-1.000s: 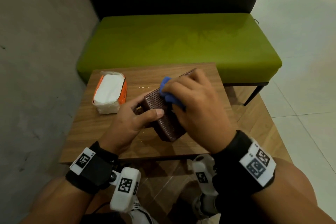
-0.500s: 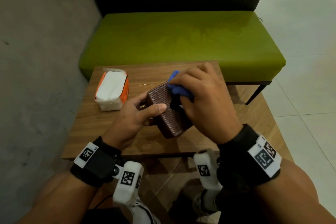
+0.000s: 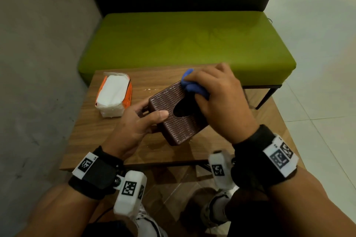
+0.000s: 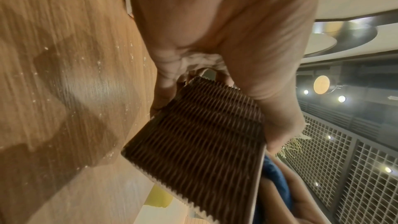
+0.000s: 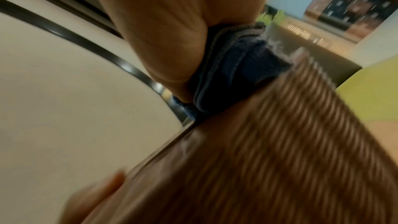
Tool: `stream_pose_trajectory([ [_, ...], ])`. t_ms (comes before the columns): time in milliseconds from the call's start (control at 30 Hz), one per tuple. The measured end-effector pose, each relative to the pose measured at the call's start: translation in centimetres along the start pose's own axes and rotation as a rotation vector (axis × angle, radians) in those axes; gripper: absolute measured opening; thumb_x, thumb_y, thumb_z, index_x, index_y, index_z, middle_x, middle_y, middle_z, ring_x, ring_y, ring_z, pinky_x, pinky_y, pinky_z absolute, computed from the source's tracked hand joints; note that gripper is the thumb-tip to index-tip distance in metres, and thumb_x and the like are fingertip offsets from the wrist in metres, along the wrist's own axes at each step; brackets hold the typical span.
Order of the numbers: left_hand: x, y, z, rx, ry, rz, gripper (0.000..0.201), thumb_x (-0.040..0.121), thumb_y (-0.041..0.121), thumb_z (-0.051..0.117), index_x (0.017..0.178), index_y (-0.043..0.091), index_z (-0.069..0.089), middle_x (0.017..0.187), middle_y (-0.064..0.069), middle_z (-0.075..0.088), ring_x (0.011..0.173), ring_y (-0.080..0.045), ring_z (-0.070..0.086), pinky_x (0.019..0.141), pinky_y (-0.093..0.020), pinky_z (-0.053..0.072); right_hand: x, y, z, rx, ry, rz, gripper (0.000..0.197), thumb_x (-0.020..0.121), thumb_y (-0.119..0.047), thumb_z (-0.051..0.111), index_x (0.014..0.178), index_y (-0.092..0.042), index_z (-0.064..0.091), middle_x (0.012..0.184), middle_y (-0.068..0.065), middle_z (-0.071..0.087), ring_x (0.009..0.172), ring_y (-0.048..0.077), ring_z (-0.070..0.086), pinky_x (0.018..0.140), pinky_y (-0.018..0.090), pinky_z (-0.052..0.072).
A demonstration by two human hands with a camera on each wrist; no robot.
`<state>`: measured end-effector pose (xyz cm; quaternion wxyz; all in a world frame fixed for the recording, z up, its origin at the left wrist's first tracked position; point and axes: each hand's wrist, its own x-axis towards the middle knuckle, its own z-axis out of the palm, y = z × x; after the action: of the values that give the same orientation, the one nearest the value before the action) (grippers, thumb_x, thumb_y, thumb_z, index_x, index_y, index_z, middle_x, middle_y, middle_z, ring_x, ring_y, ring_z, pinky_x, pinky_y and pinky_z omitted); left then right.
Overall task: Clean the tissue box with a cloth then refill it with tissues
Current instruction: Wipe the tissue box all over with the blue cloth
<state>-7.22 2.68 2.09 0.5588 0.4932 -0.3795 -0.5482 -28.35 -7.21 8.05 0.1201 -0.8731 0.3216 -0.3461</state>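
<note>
At the far left of the wooden table (image 3: 92, 136) lies the tissue pack (image 3: 113, 96), white sheets showing through its torn orange wrapper; it sits well apart from the work, probably parked there as the refill until the wiping is done. Next comes the left hand (image 3: 134, 123), whose thumb lies across the top face of the tissue box (image 3: 171, 121) while the fingers curl round its near-left end, clamped on it; the grip tilts the brown ribbed box up off the table, seemingly so that its upper face turns toward the wiping hand and does not slide under pressure. The box's oval slot is dark, and no tissues show through it, so the refill looks not yet begun. To the right, the right hand (image 3: 217, 98) presses the bunched blue cloth (image 3: 192, 86) against the far end of the box's top, fingers curled over and holding the wad; the right wrist view is blurred, suggesting a rubbing stroke. Behind the table stands a green bench (image 3: 185, 40).
</note>
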Motion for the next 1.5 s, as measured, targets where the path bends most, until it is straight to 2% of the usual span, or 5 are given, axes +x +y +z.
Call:
stream_pose_trajectory([
  [367, 0.7, -0.4, -1.1, -0.14, 0.118, -0.011, 0.073, 0.072, 0.04, 0.092, 0.137, 0.018, 0.067, 0.137, -0.012, 0.073, 0.123, -0.029, 0.072, 0.089, -0.046, 0.064, -3.1, 1.4, -1.6, -0.093, 0.075, 0.132, 0.019, 0.095, -0.01, 0.07, 0.112, -0.016, 0.076, 0.11, -0.001, 0.073, 0.09, 0.015, 0.039, 0.078, 0.027, 0.027],
  [600, 1.6, -0.5, -0.4, -0.203, 0.208, -0.061, 0.012, 0.085, 0.034, 0.081, 0.087, 0.023, 0.081, 0.086, -0.004, 0.076, 0.085, -0.023, 0.074, 0.071, -0.043, 0.064, -6.4, -3.8, 1.9, 0.026, -0.058, -0.146, 0.027, 0.098, -0.012, 0.072, 0.124, -0.01, 0.074, 0.131, 0.003, 0.071, 0.099, 0.028, 0.06, 0.083, 0.041, 0.047],
  [767, 1.3, -0.2, -0.7, -0.191, 0.192, -0.083, 0.054, 0.081, 0.043, 0.078, 0.13, 0.022, 0.071, 0.121, -0.008, 0.079, 0.106, -0.023, 0.077, 0.084, -0.049, 0.065, -3.4, 2.1, 0.7, 0.048, 0.245, 0.083, 0.028, 0.095, -0.004, 0.066, 0.121, -0.01, 0.076, 0.126, 0.001, 0.075, 0.104, 0.019, 0.063, 0.088, 0.04, 0.044],
  [1267, 1.4, 0.6, 0.3, -0.356, 0.241, -0.294, 0.056, 0.092, 0.052, 0.066, 0.141, 0.025, 0.069, 0.131, -0.007, 0.072, 0.118, -0.034, 0.073, 0.08, -0.055, 0.063, -3.2, 1.3, 2.5, 0.185, 0.3, 0.203, 0.046, 0.098, -0.005, 0.072, 0.142, -0.013, 0.066, 0.154, 0.001, 0.059, 0.132, 0.018, 0.057, 0.111, 0.025, 0.04],
  [1500, 2.2, 0.8, 1.0, -0.565, 0.21, -0.434, 0.055, 0.085, 0.056, 0.071, 0.107, 0.008, 0.084, 0.081, -0.008, 0.08, 0.063, -0.022, 0.078, 0.053, -0.03, 0.063, -7.6, -4.3, 5.6, 0.069, -0.014, -0.187, 0.049, 0.105, -0.019, 0.062, 0.153, -0.012, 0.055, 0.167, 0.004, 0.042, 0.153, 0.032, 0.042, 0.121, 0.049, 0.037],
])
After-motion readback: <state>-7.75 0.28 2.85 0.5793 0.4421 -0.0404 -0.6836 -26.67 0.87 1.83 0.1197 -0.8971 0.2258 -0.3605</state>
